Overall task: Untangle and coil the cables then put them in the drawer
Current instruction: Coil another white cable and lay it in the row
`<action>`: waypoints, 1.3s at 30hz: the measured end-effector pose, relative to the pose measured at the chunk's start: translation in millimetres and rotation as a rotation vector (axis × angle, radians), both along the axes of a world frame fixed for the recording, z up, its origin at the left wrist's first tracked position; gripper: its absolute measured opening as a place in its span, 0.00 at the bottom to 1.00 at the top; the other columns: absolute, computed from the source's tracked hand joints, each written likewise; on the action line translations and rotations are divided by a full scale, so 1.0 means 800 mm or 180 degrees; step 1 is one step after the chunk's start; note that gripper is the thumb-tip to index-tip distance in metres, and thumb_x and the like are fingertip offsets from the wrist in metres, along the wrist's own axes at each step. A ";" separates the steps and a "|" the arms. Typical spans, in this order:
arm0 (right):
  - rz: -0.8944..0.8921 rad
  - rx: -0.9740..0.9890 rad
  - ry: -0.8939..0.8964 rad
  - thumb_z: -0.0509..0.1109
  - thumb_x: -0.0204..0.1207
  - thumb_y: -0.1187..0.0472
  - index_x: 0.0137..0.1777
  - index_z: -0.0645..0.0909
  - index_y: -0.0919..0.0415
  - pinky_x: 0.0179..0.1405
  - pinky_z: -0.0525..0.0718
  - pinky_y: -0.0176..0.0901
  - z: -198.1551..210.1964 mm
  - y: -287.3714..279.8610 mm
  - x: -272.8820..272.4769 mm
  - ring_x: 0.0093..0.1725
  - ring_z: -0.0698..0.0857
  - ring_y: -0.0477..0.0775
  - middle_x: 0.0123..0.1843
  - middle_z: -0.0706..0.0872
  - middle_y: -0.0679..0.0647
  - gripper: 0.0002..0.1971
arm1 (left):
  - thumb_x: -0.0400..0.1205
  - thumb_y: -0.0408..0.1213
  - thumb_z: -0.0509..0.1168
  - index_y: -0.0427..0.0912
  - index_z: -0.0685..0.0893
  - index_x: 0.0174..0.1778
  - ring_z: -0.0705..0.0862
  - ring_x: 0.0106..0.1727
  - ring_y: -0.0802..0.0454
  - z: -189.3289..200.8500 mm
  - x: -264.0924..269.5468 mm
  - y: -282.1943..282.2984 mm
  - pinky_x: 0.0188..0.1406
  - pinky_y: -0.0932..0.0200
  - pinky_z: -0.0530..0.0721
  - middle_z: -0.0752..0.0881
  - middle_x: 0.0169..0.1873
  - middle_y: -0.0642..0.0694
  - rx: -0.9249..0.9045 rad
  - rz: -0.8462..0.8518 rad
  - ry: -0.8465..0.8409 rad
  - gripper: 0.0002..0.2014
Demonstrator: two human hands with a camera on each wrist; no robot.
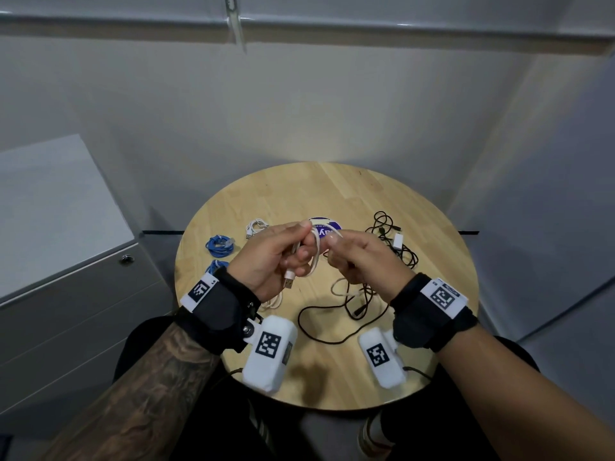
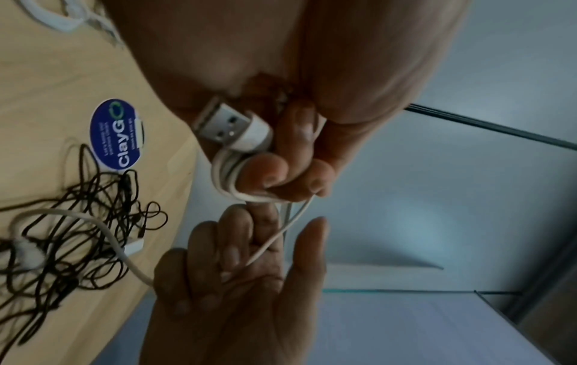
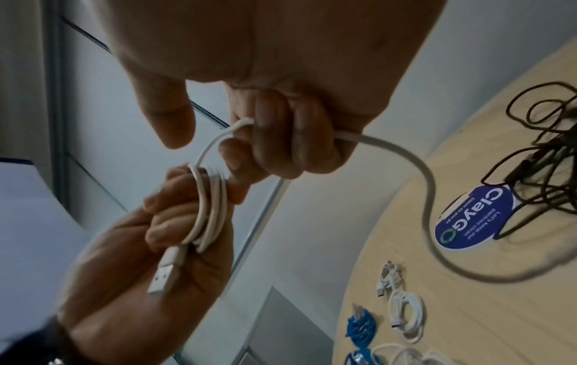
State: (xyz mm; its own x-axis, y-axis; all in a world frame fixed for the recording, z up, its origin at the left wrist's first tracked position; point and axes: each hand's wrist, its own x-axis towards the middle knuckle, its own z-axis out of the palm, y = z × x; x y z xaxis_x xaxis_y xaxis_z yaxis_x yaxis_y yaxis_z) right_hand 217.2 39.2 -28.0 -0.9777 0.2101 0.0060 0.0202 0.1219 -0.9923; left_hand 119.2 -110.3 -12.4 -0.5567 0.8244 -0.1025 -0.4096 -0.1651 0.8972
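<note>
Above the round wooden table (image 1: 332, 191), my left hand (image 1: 283, 254) holds a white USB cable (image 1: 314, 257) wound in loops round its fingers (image 3: 175, 210), with the USB plug (image 2: 224, 123) sticking out below the palm. My right hand (image 1: 352, 257) grips the free length of that cable (image 3: 390, 148) in curled fingers, right beside the left hand. The rest of the white cable (image 1: 342, 287) trails down onto the table among a tangle of black cables (image 1: 392, 247).
Coiled blue cables (image 1: 219, 244) and a coiled white cable (image 1: 256, 226) lie at the table's left. A blue round sticker (image 2: 115, 133) marks the middle. A grey drawer cabinet (image 1: 66, 277) with a lock stands left of the table. Walls close in behind and right.
</note>
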 end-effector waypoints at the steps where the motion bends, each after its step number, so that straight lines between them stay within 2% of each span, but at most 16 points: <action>1: -0.0019 0.0089 0.0063 0.64 0.80 0.46 0.53 0.86 0.65 0.24 0.59 0.34 0.001 -0.002 -0.002 0.27 0.62 0.45 0.31 0.66 0.53 0.21 | 0.85 0.39 0.58 0.36 0.76 0.35 0.61 0.17 0.59 0.001 0.000 0.000 0.21 0.65 0.67 0.71 0.23 0.46 -0.0056 0.0010 0.0062 0.14; 4: -0.0078 0.0255 0.0219 0.66 0.83 0.53 0.51 0.79 0.77 0.23 0.64 0.29 0.000 -0.003 -0.006 0.25 0.64 0.40 0.30 0.68 0.51 0.22 | 0.85 0.39 0.59 0.36 0.77 0.34 0.61 0.16 0.59 0.002 0.001 -0.001 0.21 0.65 0.69 0.72 0.22 0.46 -0.0133 0.0007 0.0037 0.14; 7: -0.0009 0.0277 0.0324 0.67 0.81 0.54 0.48 0.78 0.80 0.25 0.66 0.26 0.000 0.000 -0.004 0.24 0.67 0.39 0.27 0.73 0.42 0.22 | 0.86 0.38 0.58 0.36 0.77 0.35 0.62 0.15 0.60 0.001 0.003 -0.003 0.21 0.64 0.71 0.73 0.22 0.46 -0.0109 -0.0035 -0.0049 0.15; 9: 0.0065 0.0340 0.0377 0.68 0.84 0.58 0.52 0.78 0.83 0.28 0.70 0.24 -0.001 -0.001 -0.002 0.27 0.75 0.37 0.34 0.83 0.46 0.20 | 0.85 0.38 0.58 0.36 0.77 0.35 0.63 0.15 0.59 0.001 0.003 -0.005 0.22 0.63 0.73 0.74 0.22 0.45 -0.0081 -0.0069 -0.0072 0.14; 11: 0.0036 0.0307 0.0402 0.64 0.86 0.66 0.53 0.77 0.86 0.31 0.74 0.23 0.002 -0.006 0.001 0.29 0.80 0.35 0.37 0.88 0.47 0.17 | 0.84 0.39 0.59 0.37 0.77 0.35 0.66 0.15 0.59 0.000 0.004 -0.006 0.24 0.61 0.74 0.76 0.23 0.44 -0.0023 -0.0192 -0.0185 0.14; 15: 0.0109 0.0014 0.0510 0.59 0.86 0.72 0.51 0.79 0.87 0.29 0.77 0.22 0.006 -0.013 0.001 0.27 0.85 0.39 0.30 0.88 0.47 0.14 | 0.84 0.40 0.57 0.39 0.76 0.31 0.72 0.18 0.56 -0.002 0.008 -0.009 0.28 0.58 0.78 0.79 0.26 0.43 0.0166 -0.0490 -0.0492 0.16; 19: 0.0094 -0.0011 0.0477 0.60 0.86 0.72 0.51 0.78 0.89 0.28 0.76 0.21 0.011 -0.023 -0.001 0.28 0.84 0.36 0.30 0.88 0.45 0.14 | 0.85 0.40 0.56 0.39 0.76 0.30 0.69 0.16 0.58 -0.005 0.003 -0.014 0.28 0.60 0.77 0.76 0.26 0.44 0.0314 -0.0574 -0.0608 0.17; 21: -0.0028 0.0014 0.0461 0.63 0.86 0.67 0.51 0.79 0.84 0.26 0.73 0.24 0.007 -0.020 -0.005 0.26 0.80 0.36 0.28 0.84 0.41 0.14 | 0.86 0.41 0.56 0.41 0.76 0.32 0.66 0.16 0.60 -0.005 -0.002 -0.018 0.28 0.62 0.76 0.74 0.26 0.47 0.0360 -0.0628 -0.0650 0.17; 24: -0.0234 -0.0560 0.0111 0.65 0.85 0.56 0.41 0.82 0.56 0.22 0.56 0.35 -0.012 -0.004 -0.009 0.24 0.61 0.44 0.27 0.70 0.46 0.11 | 0.86 0.42 0.56 0.43 0.76 0.33 0.64 0.17 0.61 0.001 -0.009 -0.021 0.26 0.65 0.75 0.72 0.26 0.50 0.0488 -0.0470 -0.0959 0.16; 25: -0.0256 -0.0581 -0.0021 0.64 0.86 0.57 0.39 0.80 0.52 0.22 0.55 0.37 -0.021 -0.003 -0.009 0.24 0.60 0.45 0.28 0.69 0.49 0.12 | 0.86 0.42 0.56 0.42 0.76 0.34 0.65 0.17 0.61 0.003 -0.012 -0.023 0.27 0.65 0.76 0.73 0.27 0.51 0.0596 -0.0334 -0.1072 0.15; 28: -0.0172 0.0112 -0.0271 0.62 0.87 0.61 0.44 0.82 0.57 0.21 0.60 0.34 -0.046 -0.019 0.001 0.23 0.65 0.43 0.27 0.71 0.49 0.10 | 0.85 0.36 0.54 0.39 0.76 0.40 0.71 0.26 0.60 0.000 -0.029 -0.023 0.32 0.62 0.82 0.77 0.34 0.48 0.0900 0.0124 -0.1301 0.10; 30: -0.0054 0.0503 -0.0264 0.63 0.87 0.61 0.49 0.84 0.62 0.23 0.67 0.34 -0.057 -0.032 0.008 0.24 0.68 0.43 0.27 0.72 0.52 0.10 | 0.84 0.32 0.52 0.37 0.76 0.46 0.73 0.31 0.58 -0.015 -0.038 -0.018 0.36 0.60 0.84 0.80 0.37 0.46 0.0887 0.0448 -0.1308 0.08; 32: 0.0129 0.1026 -0.0220 0.65 0.86 0.57 0.54 0.87 0.58 0.30 0.74 0.40 -0.057 -0.037 0.012 0.29 0.72 0.44 0.30 0.76 0.56 0.10 | 0.86 0.29 0.52 0.33 0.77 0.50 0.78 0.32 0.57 -0.035 -0.043 -0.015 0.41 0.59 0.85 0.82 0.38 0.43 0.0761 0.0802 -0.1118 0.09; 33: 0.0232 0.1324 -0.0215 0.66 0.86 0.55 0.56 0.88 0.55 0.34 0.77 0.41 -0.053 -0.038 0.013 0.31 0.74 0.44 0.32 0.79 0.55 0.10 | 0.87 0.28 0.52 0.32 0.77 0.51 0.80 0.32 0.56 -0.044 -0.043 -0.014 0.44 0.59 0.86 0.83 0.39 0.42 0.0677 0.0930 -0.0980 0.09; 35: 0.0401 0.1787 -0.0212 0.67 0.84 0.54 0.59 0.88 0.52 0.39 0.79 0.42 -0.040 -0.035 0.016 0.33 0.77 0.42 0.34 0.84 0.48 0.10 | 0.87 0.28 0.54 0.31 0.79 0.52 0.83 0.34 0.55 -0.056 -0.042 -0.013 0.47 0.58 0.86 0.86 0.40 0.42 0.0427 0.1059 -0.0510 0.08; 39: 0.0773 0.2953 -0.0105 0.66 0.81 0.51 0.50 0.87 0.52 0.37 0.82 0.49 -0.012 -0.029 0.013 0.32 0.79 0.49 0.31 0.83 0.48 0.09 | 0.85 0.27 0.60 0.29 0.83 0.48 0.86 0.34 0.52 -0.063 -0.024 -0.008 0.42 0.55 0.81 0.89 0.39 0.39 -0.0269 0.1035 0.0913 0.07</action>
